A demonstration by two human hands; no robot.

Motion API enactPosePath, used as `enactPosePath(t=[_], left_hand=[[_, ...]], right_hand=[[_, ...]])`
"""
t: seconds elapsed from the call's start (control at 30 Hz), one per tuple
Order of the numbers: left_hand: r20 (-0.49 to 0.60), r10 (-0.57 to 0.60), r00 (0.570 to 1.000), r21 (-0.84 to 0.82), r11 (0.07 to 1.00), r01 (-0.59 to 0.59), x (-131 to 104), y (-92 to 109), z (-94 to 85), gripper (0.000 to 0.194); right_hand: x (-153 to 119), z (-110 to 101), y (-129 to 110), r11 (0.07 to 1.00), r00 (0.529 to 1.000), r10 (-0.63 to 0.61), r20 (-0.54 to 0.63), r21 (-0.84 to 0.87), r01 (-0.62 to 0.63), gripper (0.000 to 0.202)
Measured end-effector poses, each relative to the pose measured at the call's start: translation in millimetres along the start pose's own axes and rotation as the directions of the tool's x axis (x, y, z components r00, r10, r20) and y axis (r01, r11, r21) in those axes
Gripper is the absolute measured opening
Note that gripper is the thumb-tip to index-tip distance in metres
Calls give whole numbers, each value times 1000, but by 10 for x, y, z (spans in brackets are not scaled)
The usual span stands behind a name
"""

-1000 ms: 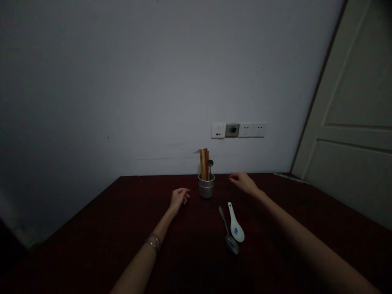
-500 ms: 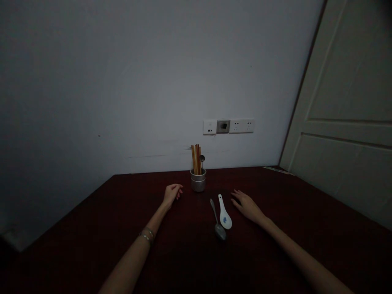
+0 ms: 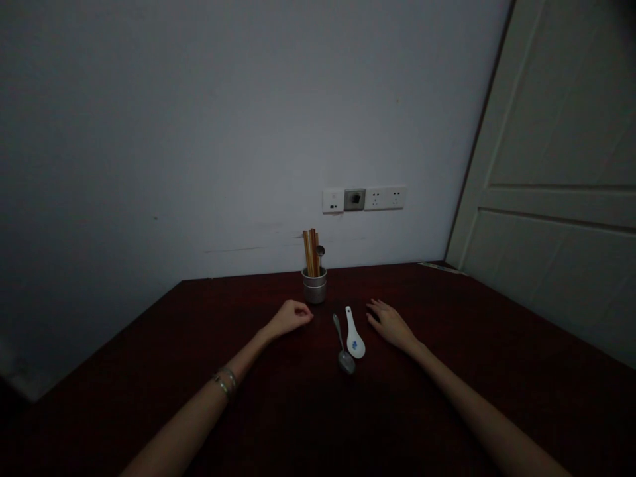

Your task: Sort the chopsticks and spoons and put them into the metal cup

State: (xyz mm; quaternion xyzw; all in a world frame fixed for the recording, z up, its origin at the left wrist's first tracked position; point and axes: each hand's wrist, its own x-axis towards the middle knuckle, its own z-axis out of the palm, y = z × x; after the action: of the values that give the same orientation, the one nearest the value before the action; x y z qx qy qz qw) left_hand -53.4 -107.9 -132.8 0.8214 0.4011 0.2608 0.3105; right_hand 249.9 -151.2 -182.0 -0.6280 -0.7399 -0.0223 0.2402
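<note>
My left hand [image 3: 291, 317] hovers at or just above the table, left of the spoons, its fingers curled together with nothing showing in them. Close behind it stands a metal cup [image 3: 315, 290] with several wooden chopsticks [image 3: 311, 253] and a small metal spoon [image 3: 320, 251] upright in it. A larger metal spoon [image 3: 346, 362] lies right of my left hand, its handle pointing away from me. Beside it lies a white ceramic soup spoon [image 3: 354, 343] with a blue mark in its bowl. My right hand [image 3: 390, 323] rests open, palm down, to the right of the soup spoon.
The dark red table [image 3: 238, 291] reaches back to a pale wall [image 3: 238, 132] with sockets and a switch [image 3: 354, 199]. On the right stands a light panelled door [image 3: 556, 159]. A flat strip [image 3: 442, 268] lies near the table's back right corner. The light is dim.
My left hand has moved right, towards the spoons, and its fingers have drawn together. My right hand stays on the table. The whole view has shifted slightly.
</note>
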Motion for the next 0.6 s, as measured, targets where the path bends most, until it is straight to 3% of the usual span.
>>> enactPosePath(t=[0.07, 0.13, 0.23, 0.4, 0.6], left_hand=[[121, 142, 982, 151, 976, -160, -36, 218, 61, 20], [241, 251, 937, 303, 898, -318, -71, 424, 116, 21], [364, 319, 875, 475, 744, -470, -107, 647, 194, 23], [441, 333, 834, 608, 573, -550, -111, 768, 312, 23], [490, 325, 809, 647, 487, -587, -75, 790, 360, 22]], right_hand=[[-1, -8, -7, 1000, 1000, 1, 1, -9, -1, 44], [-3, -23, -18, 1000, 1000, -2, 5, -18, 3, 45], [-9, -53, -38, 999, 1000, -8, 16, -33, 9, 45], [-14, -73, -62, 999, 1000, 0, 22, -41, 1, 45], [-19, -79, -71, 1000, 1000, 6, 22, -22, -5, 44]])
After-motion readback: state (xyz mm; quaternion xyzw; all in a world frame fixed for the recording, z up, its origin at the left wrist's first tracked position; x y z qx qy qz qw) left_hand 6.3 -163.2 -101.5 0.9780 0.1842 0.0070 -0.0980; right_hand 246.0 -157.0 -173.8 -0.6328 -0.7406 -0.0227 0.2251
